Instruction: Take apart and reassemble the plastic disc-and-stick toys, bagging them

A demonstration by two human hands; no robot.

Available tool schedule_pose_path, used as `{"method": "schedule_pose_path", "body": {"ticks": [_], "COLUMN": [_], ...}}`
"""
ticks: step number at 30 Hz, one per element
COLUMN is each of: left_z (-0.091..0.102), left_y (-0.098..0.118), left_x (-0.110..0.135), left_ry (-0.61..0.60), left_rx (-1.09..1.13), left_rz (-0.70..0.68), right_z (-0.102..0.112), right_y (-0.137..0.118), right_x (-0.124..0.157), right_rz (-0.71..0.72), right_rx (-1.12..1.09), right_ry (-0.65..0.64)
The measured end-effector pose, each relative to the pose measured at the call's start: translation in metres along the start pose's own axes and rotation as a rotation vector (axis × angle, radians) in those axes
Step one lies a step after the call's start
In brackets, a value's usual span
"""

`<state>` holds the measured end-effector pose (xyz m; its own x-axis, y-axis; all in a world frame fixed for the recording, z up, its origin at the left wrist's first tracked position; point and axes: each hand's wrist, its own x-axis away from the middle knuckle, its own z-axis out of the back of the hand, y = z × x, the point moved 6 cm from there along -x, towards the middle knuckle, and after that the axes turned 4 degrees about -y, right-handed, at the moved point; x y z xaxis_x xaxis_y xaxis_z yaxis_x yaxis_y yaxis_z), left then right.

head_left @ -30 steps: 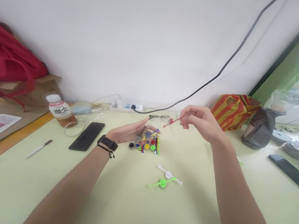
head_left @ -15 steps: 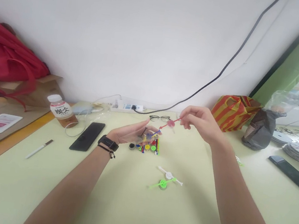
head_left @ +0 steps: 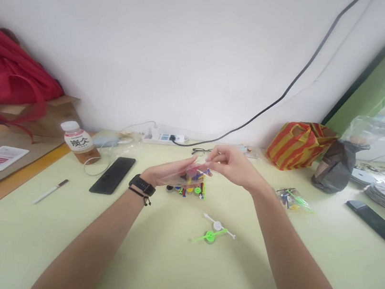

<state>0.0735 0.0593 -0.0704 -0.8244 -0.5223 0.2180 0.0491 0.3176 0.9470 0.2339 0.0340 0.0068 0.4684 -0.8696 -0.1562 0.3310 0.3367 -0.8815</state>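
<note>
My left hand (head_left: 169,170), palm up and wearing a black watch, holds a clear plastic bag (head_left: 176,177) with its fingers partly hidden. A red spinner arrow (head_left: 193,170) shows through the plastic, and a blue piece (head_left: 206,171) lies near the bag's mouth. At that mouth the fingertips of my right hand (head_left: 229,164) are pinched on the bag's edge. Beneath the left hand, several coloured spinner arrows (head_left: 190,189) stand grouped on the table. Closer to me lie a white spinner arrow (head_left: 217,226) and a green spinner arrow (head_left: 210,236), crossing each other.
A small bag of coloured parts (head_left: 293,199) lies right of my right wrist. Glasses (head_left: 200,152) and a power strip (head_left: 162,138) sit by the wall. Leftward are a phone (head_left: 112,176), a bottle (head_left: 80,143) and a pen (head_left: 51,192). A striped bag (head_left: 295,145) stands at right.
My right hand has moved left and down to the bag's mouth. The red spinner arrow it held is now inside the bag. The small bag of parts at right is uncovered.
</note>
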Motion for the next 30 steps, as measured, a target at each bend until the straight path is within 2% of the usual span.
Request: {"method": "schedule_pose_path", "body": {"ticks": [5, 8, 10, 12, 15, 20, 22, 24, 25, 26, 28, 29, 30], "left_z": [-0.001, -0.001, 0.004, 0.008, 0.010, -0.004, -0.003, 0.009, 0.017, 0.025, 0.034, 0.033, 0.029], "left_y": [0.006, 0.008, 0.008, 0.009, 0.011, 0.013, 0.014, 0.019, 0.024, 0.029, 0.034, 0.034, 0.032], "left_x": [0.001, 0.001, 0.001, 0.001, 0.004, 0.006, 0.002, -0.001, -0.001, 0.001, 0.007, 0.006, 0.004], "left_ry": [0.045, 0.029, 0.024, 0.006, -0.024, -0.096, -0.035, 0.143, 0.268, 0.398, 0.581, 0.598, 0.566], "left_rx": [-0.010, -0.049, -0.048, -0.014, 0.003, -0.182, -0.252, -0.296, -0.290, -0.267, -0.210, -0.208, -0.234], "left_rz": [-0.053, -0.046, -0.050, -0.067, -0.098, -0.135, -0.143, -0.207, -0.274, -0.355, -0.486, -0.495, -0.466], "right_z": [-0.010, -0.002, 0.006, 0.017, 0.030, 0.029, 0.036, 0.048, 0.052, 0.053, 0.042, 0.030, 0.016], "right_y": [-0.017, -0.028, -0.031, -0.030, -0.026, -0.018, -0.009, 0.005, 0.013, 0.020, 0.034, 0.041, 0.046], "right_x": [0.003, 0.008, 0.011, 0.013, 0.013, 0.007, 0.007, 0.009, 0.010, 0.010, 0.009, 0.011, 0.013], "right_rz": [0.102, 0.185, 0.240, 0.275, 0.307, 0.316, 0.256, 0.120, 0.034, -0.053, -0.186, -0.232, -0.270], "right_rx": [0.011, 0.000, 0.075, 0.152, 0.182, 0.221, 0.230, 0.262, 0.303, 0.359, 0.477, 0.517, 0.541], "right_ry": [-0.099, -0.080, -0.071, 0.007, 0.189, 0.251, 0.321, 0.403, 0.400, 0.341, 0.044, -0.155, -0.349]}}
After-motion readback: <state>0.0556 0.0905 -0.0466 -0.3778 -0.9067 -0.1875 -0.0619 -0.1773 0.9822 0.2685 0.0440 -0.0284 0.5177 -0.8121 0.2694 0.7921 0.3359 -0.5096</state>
